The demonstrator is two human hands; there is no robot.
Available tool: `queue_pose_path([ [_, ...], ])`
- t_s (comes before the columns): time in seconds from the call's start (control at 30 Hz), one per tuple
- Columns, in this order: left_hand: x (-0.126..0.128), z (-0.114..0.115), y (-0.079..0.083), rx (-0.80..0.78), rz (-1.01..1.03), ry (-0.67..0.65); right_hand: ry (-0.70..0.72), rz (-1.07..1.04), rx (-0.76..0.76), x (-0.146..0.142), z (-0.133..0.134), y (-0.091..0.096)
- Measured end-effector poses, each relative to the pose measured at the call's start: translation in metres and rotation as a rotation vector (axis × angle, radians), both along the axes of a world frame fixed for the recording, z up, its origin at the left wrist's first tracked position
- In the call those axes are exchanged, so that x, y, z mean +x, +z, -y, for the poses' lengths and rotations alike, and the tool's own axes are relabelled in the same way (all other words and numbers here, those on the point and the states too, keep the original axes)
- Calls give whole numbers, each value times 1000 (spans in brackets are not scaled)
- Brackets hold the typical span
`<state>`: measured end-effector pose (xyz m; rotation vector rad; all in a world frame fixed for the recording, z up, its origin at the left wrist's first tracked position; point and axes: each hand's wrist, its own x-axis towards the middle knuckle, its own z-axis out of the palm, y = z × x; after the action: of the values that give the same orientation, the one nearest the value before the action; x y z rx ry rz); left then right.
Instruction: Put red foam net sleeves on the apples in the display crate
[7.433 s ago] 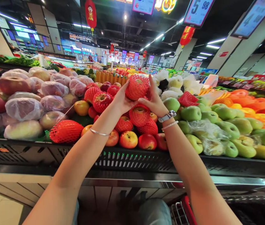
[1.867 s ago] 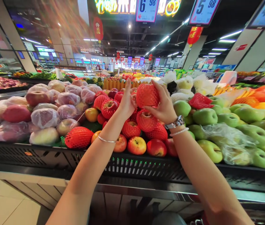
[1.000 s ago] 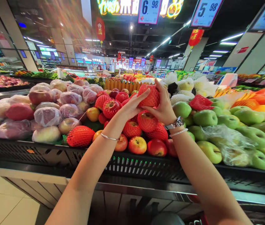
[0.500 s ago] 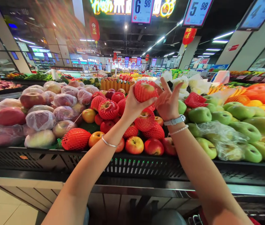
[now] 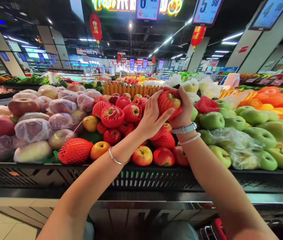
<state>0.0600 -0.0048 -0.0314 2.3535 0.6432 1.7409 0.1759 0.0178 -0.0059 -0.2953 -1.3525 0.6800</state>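
A red apple in a red foam net (image 5: 169, 102) is held up above the fruit display, between both of my hands. My left hand (image 5: 153, 116) grips it from the left, thumb across its lower front. My right hand (image 5: 185, 110) wraps round its right side and back, so the far side of the fruit is hidden. Below and left of the hands lie more netted apples (image 5: 112, 116) and bare red apples (image 5: 164, 156). A silver bangle (image 5: 116, 156) circles my left wrist; my right wrist wears a watch (image 5: 184, 129).
Film-wrapped fruit (image 5: 33, 129) is heaped on the left, green apples (image 5: 212, 120) on the right. A black slatted crate edge (image 5: 154, 178) runs along the front. An orange picket divider (image 5: 131, 90) stands behind. Price screens (image 5: 208, 10) hang overhead.
The netted apple has shifted right and slightly down. My right hand, spread beside it before, has closed round it; my left hand keeps its grip.
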Motion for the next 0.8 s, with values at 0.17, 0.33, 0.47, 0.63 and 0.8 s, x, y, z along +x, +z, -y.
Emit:
queue_pose_path([
  [0.17,-2,0,3,-6,-25,91,10,4,-6,1,-14,-7],
  [0.33,-1,-4,2,-70,-5,16,94,69,16,9,-24,-8],
  [0.47,-1,-9,1,-14,30,-15,181,89,-21,12,-20,-2],
  [0.63,-4,-10,3,70,137,48,181,2,-27,-5,5,3],
  [0.8,-3,-10,1,229,136,94,77,-16,25,-18,21,2],
])
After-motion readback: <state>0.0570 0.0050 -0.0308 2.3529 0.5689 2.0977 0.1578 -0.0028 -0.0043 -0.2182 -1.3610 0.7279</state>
